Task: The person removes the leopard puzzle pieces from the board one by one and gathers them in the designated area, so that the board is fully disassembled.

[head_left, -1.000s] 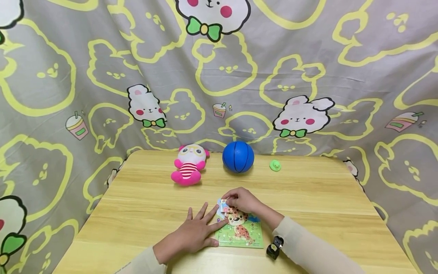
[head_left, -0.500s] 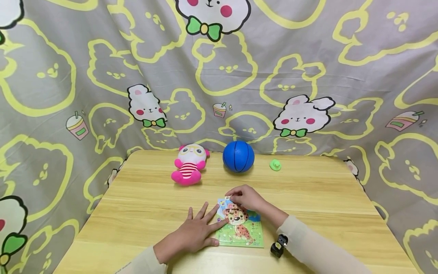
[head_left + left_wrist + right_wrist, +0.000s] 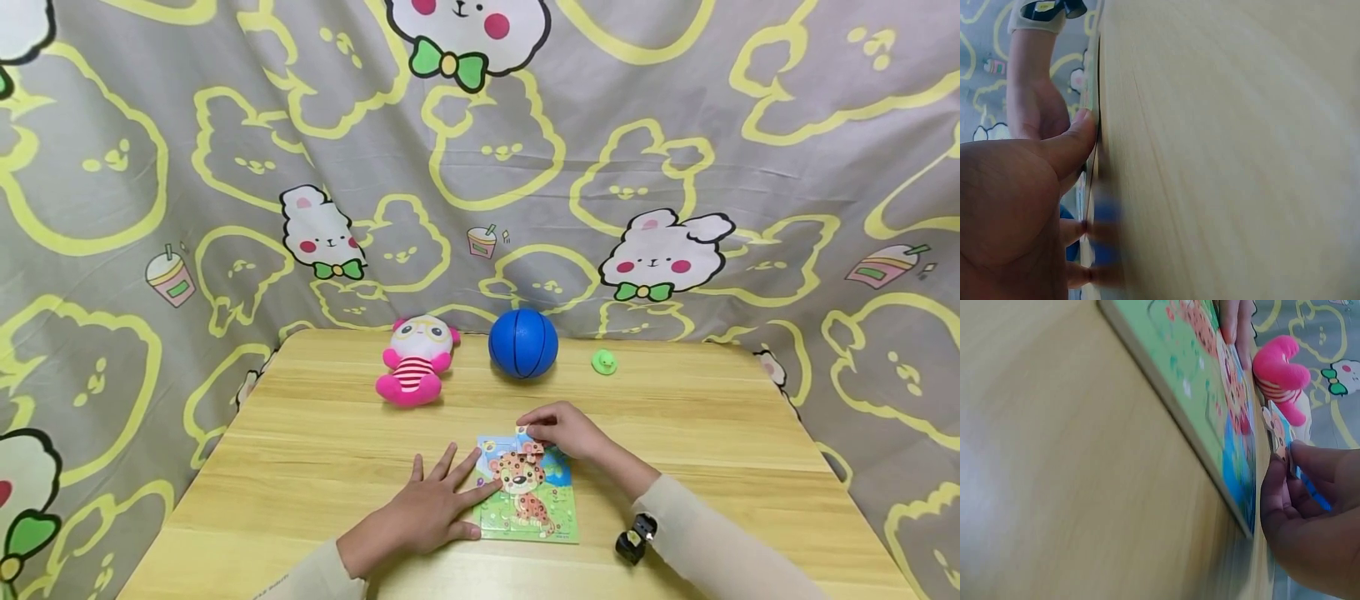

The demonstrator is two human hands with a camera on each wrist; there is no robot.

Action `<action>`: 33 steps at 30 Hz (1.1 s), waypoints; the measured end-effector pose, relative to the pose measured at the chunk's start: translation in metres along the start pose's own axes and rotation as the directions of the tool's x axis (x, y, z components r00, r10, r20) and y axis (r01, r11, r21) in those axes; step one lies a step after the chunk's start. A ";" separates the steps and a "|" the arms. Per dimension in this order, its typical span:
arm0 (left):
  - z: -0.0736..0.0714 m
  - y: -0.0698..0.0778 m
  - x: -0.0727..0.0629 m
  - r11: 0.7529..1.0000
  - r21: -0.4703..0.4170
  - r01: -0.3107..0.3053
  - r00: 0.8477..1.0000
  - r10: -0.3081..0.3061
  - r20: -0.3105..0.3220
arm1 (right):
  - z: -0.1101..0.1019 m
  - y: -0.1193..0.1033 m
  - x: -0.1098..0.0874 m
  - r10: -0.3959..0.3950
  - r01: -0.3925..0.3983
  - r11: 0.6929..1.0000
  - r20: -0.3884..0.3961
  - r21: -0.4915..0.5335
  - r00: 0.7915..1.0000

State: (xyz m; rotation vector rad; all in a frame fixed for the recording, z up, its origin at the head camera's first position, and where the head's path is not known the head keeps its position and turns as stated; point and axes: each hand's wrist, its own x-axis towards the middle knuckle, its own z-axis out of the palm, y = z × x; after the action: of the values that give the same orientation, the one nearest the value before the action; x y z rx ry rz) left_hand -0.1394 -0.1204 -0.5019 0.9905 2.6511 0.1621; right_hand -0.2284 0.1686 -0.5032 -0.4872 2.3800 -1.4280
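Observation:
A jigsaw puzzle board [image 3: 562, 508] with a spotted leopard cub on green and blue lies on the table. My right hand [image 3: 566, 429] pinches a puzzle piece [image 3: 528, 442] between thumb and fingers above the board's far edge. In the right wrist view, that piece [image 3: 1279, 431] is held tilted, apart from the board [image 3: 1179, 387]. My left hand [image 3: 423, 508] rests flat with fingers spread, its thumb and index finger on the board's left side. From the left wrist view, the left thumb [image 3: 1079, 140] presses at the board's edge.
At the back of the wooden table [image 3: 300, 467] sit a pink and white plush panda [image 3: 412, 362], a blue ball [image 3: 522, 343] and a small green duck toy [image 3: 604, 362]. A patterned curtain [image 3: 420, 167] hangs behind. A black wrist device [image 3: 636, 540] is at the right sleeve.
My right hand has moved right along the board's far edge with the pinched piece, uncovering the top left corner. The left hand has stayed in place.

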 end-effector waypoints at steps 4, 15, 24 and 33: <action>-0.001 0.000 -0.001 1.000 -0.008 0.001 1.000 -0.001 0.004 | -0.009 0.005 -0.006 0.006 -0.006 0.999 -0.008 0.042 1.000; -0.001 0.000 -0.003 1.000 -0.019 -0.010 1.000 0.010 0.004 | -0.038 0.027 -0.019 0.099 -0.093 0.994 -0.103 0.054 0.990; -0.001 -0.001 -0.003 0.999 -0.029 -0.020 1.000 0.020 -0.004 | -0.061 0.036 -0.029 0.137 -0.136 0.991 -0.163 0.016 0.977; 0.003 -0.003 -0.001 1.000 -0.024 -0.012 1.000 0.012 -0.003 | -0.071 0.045 -0.033 0.120 -0.135 0.988 -0.180 -0.073 0.976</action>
State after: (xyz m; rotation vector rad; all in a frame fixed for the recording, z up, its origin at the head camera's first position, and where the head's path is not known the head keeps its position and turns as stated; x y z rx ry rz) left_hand -0.1395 -0.1235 -0.5047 0.9997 2.6402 0.1983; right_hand -0.2357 0.2586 -0.5076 -0.2312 2.5673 -1.3678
